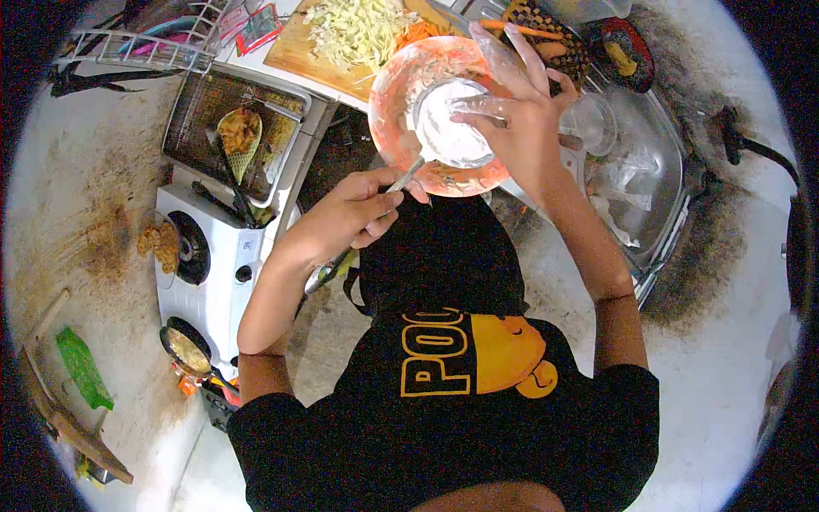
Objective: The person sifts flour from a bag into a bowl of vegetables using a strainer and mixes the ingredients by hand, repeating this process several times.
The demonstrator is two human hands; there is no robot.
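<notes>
— Where's the right hand (pixel 520 119)?
— Gloved, gripping the small white bowl (pixel 452 128) (over the orange plate (pixel 401 85)).
— And the left hand (pixel 354 209)?
— Closed around tongs (pixel 375 213), tips reaching into that bowl just beyond it.

White counter (pixel 256 64) carries cutting board (pixel 294 53) and wire rack (pixel 145 43).

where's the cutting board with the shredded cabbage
In the head view, the cutting board lies at the top centre, just behind the orange bowl over which the right hand holds a small white bowl.
</notes>
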